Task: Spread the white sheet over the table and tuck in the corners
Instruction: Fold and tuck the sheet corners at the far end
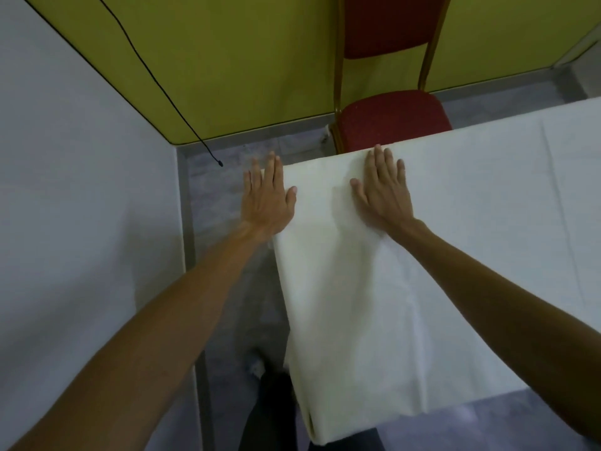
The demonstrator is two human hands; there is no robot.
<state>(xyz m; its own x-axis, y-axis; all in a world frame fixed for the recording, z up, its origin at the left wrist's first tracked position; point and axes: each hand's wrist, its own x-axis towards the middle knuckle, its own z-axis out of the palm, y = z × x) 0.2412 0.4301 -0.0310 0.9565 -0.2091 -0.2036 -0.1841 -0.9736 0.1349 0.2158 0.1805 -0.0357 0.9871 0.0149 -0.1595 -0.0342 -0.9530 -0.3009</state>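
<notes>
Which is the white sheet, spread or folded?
Spread: the white sheet covers the table top and drapes over its end; the left hand and right hand lie flat on it.

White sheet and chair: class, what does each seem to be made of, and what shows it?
White sheet: matt woven cloth, possibly cotton; it shows fold creases and drapes softly over the edge. Chair: seat of dull red fabric, seemingly padded; frame glossy gold, probably painted metal.
</notes>
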